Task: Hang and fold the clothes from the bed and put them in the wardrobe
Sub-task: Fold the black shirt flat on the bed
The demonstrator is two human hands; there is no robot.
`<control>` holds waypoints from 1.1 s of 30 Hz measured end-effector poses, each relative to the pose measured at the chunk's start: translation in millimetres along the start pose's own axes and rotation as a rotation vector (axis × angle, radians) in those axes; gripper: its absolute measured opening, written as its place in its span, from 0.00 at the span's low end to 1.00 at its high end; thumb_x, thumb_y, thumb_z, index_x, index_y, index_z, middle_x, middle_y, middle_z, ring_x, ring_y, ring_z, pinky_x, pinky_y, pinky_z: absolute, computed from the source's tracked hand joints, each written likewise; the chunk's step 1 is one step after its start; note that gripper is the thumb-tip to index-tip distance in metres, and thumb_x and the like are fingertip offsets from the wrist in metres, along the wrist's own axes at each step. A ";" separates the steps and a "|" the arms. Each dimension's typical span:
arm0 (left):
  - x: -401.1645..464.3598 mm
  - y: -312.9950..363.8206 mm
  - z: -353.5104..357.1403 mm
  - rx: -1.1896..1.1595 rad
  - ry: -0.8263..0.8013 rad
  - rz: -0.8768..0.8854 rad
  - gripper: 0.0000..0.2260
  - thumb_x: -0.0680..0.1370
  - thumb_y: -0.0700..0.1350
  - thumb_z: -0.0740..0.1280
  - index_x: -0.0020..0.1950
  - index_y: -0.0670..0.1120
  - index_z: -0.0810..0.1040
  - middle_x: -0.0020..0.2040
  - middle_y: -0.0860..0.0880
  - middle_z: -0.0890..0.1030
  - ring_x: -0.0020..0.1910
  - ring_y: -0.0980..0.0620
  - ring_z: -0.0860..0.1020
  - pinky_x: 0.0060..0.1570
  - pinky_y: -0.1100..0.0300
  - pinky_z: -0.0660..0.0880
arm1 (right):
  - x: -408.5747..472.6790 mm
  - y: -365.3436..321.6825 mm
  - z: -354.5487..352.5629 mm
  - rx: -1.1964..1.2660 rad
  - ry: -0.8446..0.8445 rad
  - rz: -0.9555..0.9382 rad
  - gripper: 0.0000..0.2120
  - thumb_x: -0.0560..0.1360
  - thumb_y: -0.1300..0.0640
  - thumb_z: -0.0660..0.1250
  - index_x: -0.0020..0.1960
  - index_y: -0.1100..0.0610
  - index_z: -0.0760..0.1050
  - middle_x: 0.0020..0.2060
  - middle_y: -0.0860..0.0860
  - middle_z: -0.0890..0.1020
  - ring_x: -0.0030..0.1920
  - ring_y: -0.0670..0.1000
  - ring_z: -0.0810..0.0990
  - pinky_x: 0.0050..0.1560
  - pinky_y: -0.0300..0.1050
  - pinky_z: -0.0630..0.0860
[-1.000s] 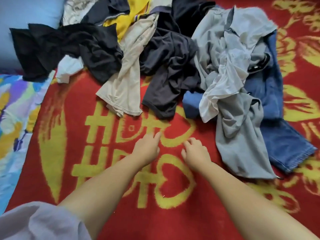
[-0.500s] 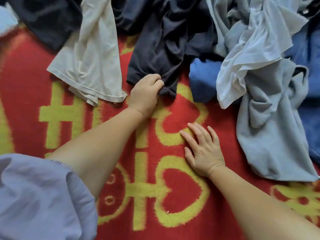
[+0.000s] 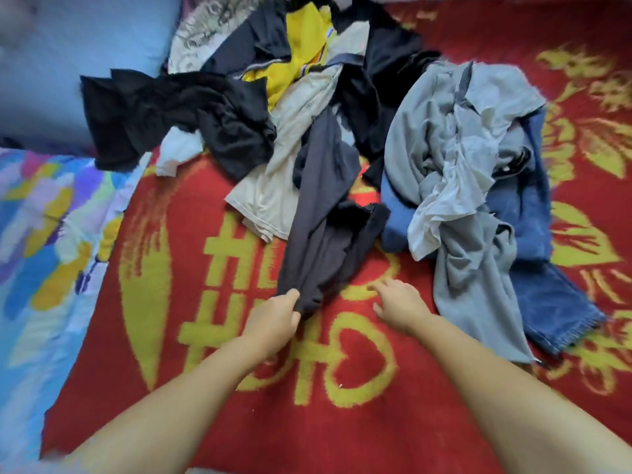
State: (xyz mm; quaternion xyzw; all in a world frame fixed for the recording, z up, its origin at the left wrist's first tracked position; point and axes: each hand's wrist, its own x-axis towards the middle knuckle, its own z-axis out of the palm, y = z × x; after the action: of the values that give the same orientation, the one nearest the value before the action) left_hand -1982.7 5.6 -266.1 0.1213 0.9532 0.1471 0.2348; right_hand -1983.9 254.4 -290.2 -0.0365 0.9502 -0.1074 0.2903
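Progress, judged from the layout: very early. Nothing in view is folded or on a hanger, and no wardrobe shows. The whole pile of clothes [image 3: 342,131] lies loose on the bed, across the upper centre and right of the frame on the red blanket [image 3: 444,422]. You are on the first garment only; everything else is left to do.

Hands:
- Your left hand [image 3: 273,323], lower centre, has its fingers curled round the near end of the dark grey garment [image 3: 321,227] and grips it.
- Your right hand [image 3: 398,302], just right of that garment, holds nothing; its fingers are spread loosely above or on the blanket. I cannot tell whether they touch it.

Garment in hand: dark grey, thin and limp, drawn into a long bunched strip running from your grip up into the middle of the pile. Its upper end lies over the cream garment [image 3: 273,193] and is tangled with black pieces, so it is not free of the heap. Type unclear from this view.

Remaining, as far as visible:
- black garment [image 3: 178,118], upper left of the pile
- yellow garment [image 3: 304,46], top centre
- light grey garments [image 3: 461,165], right of centre
- blue jeans [image 3: 547,285], far right, partly under the grey ones

A patterned sheet [image 3: 44,234] lies at the left edge.
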 end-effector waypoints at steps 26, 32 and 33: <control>-156.6 72.5 -423.7 -0.592 0.515 0.234 0.07 0.75 0.35 0.65 0.39 0.44 0.77 0.28 0.55 0.75 0.28 0.59 0.72 0.28 0.72 0.67 | -282.2 -121.4 -450.3 0.671 0.907 -0.326 0.14 0.75 0.49 0.67 0.42 0.60 0.81 0.34 0.54 0.82 0.34 0.50 0.79 0.41 0.47 0.75; -174.7 80.7 -468.0 -0.572 0.556 0.297 0.09 0.76 0.37 0.60 0.39 0.35 0.75 0.31 0.49 0.70 0.30 0.55 0.67 0.33 0.62 0.65 | -283.4 -109.4 -458.7 0.596 0.857 -0.259 0.14 0.77 0.52 0.62 0.45 0.60 0.82 0.36 0.56 0.81 0.36 0.53 0.78 0.42 0.46 0.74; -177.2 83.6 -470.4 -0.584 0.549 0.315 0.09 0.76 0.39 0.60 0.40 0.34 0.73 0.33 0.47 0.68 0.32 0.53 0.66 0.34 0.60 0.63 | -283.8 -107.8 -456.5 0.611 0.815 -0.255 0.13 0.77 0.53 0.62 0.45 0.60 0.81 0.36 0.56 0.80 0.37 0.54 0.77 0.42 0.46 0.72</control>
State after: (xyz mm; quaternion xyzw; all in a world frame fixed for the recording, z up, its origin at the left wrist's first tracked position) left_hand -2044.0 -75.2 233.3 0.1504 0.8684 0.4717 -0.0284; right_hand -2003.4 270.2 257.4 -0.0208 0.8994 -0.4196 -0.1211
